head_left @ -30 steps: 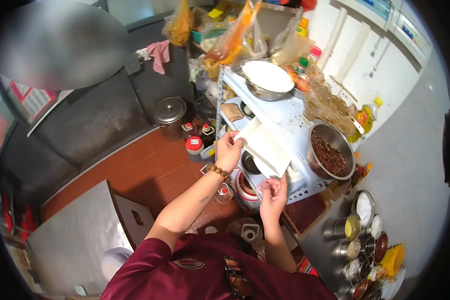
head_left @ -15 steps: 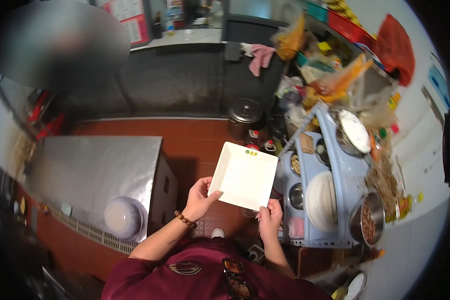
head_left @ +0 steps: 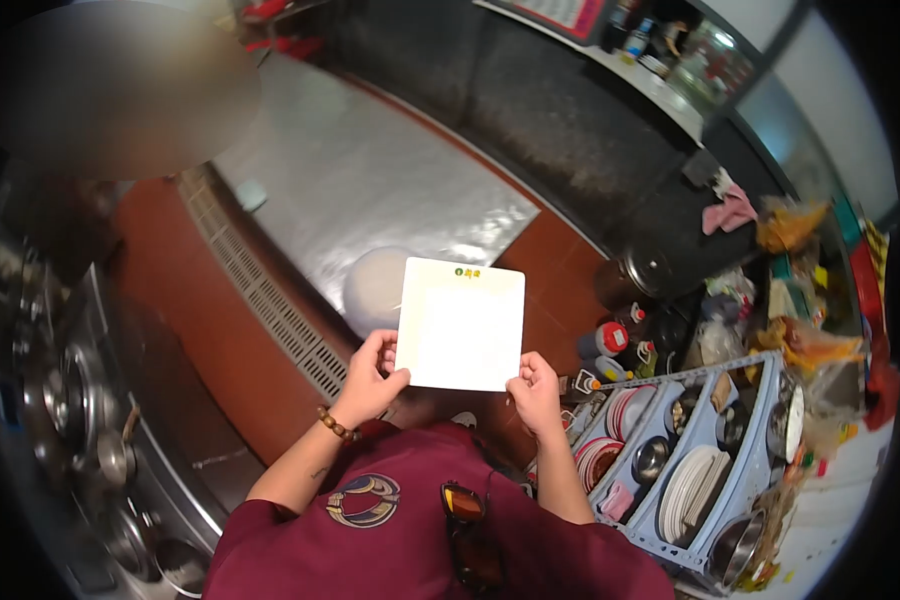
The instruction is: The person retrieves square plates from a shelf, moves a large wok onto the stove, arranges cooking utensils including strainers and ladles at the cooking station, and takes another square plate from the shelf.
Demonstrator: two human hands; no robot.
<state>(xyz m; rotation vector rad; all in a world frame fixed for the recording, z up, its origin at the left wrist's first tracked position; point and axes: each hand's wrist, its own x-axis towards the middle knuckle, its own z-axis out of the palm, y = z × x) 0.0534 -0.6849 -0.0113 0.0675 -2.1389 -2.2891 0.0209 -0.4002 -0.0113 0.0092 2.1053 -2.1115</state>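
A square white plate [head_left: 462,325] with a small green and yellow mark on its top rim is held out in front of the maroon shirt. My left hand [head_left: 375,378] grips its lower left side, thumb on the face, with a beaded bracelet on the wrist. At the lower right corner, my right hand [head_left: 535,393] pinches the plate's edge. Behind the plate's left edge, a pale round bowl [head_left: 375,285] rests on the metal table [head_left: 340,170] and is partly hidden.
On the right, a blue shelf rack [head_left: 635,465] bears stacked plates [head_left: 688,495] and metal bowls. Bottles and a lidded pot [head_left: 642,270] stand on the floor behind it. A floor grate [head_left: 260,290] runs beside the table. Metal cookware fills the left counter.
The view has swung left, from the shelf rack towards the metal table. The plate, first tilted over the rack, now faces up before me, still in both hands.
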